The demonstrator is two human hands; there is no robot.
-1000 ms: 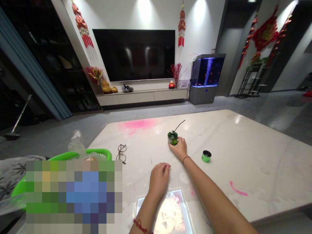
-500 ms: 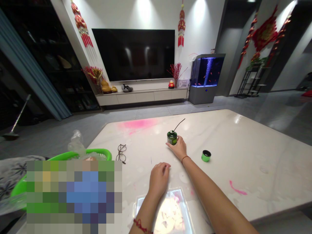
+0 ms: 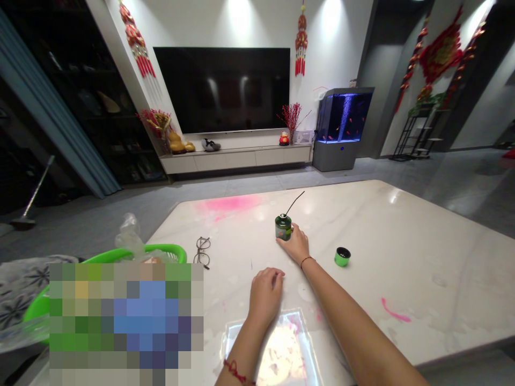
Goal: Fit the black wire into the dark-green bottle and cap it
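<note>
Hands (image 3: 265,296) (image 3: 296,245) on white marble table (image 3: 402,241); television (image 3: 221,91) beyond.

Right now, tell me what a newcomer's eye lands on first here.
A large black wall-mounted TV dominates the far wall, with a glowing blue fish tank to its right. Nearer, a bright pink smear marks the far side of the white marble table, and close by the right hand sits against a small green bottle.

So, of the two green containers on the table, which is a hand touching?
The dark green bottle with the black stem, touching the right hand; the small bright green cup stands apart.
</note>
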